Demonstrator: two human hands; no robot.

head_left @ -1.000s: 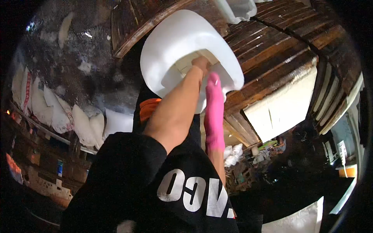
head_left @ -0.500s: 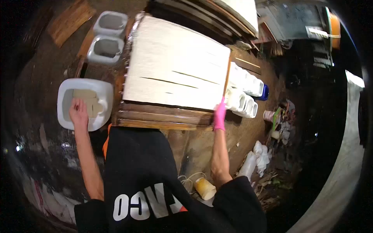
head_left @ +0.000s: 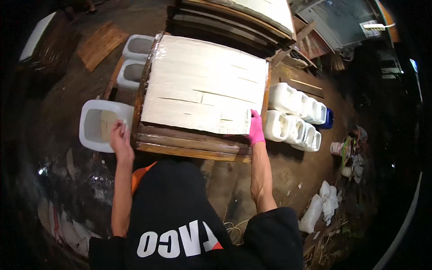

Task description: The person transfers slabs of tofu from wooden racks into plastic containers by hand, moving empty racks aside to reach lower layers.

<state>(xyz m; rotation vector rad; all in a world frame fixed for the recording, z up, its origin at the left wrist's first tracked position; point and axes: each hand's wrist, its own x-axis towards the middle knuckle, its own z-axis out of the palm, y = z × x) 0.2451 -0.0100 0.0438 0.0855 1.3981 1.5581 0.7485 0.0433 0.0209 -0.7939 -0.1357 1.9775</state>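
Observation:
A pale, flat slab that looks like tofu [head_left: 193, 72] covers the wooden-framed table in front of me, with several narrow cuts and gaps along its near part. My right hand [head_left: 256, 129], in a pink glove, is closed at the slab's near right corner. A thin, dark-edged strip shows beside its fingers, but what it grips is hidden. My bare left hand [head_left: 120, 138] hangs over the right side of a white square tub [head_left: 92, 108], fingers loosely bent and apart, nothing visible in them. Flat tan pieces [head_left: 107, 122] lie inside the tub, partly hidden by the hand.
White containers [head_left: 282, 96] stand in two rows right of the table, with a blue one [head_left: 330, 118] behind. Two white containers [head_left: 130, 74] sit at the left. Another loaded table [head_left: 234, 22] is beyond. A wooden board [head_left: 101, 45] lies on the floor.
My left hand has come up from inside the tub toward its right side. My right hand has shifted onto the slab's near right corner, where more cuts now show. The view has shifted.

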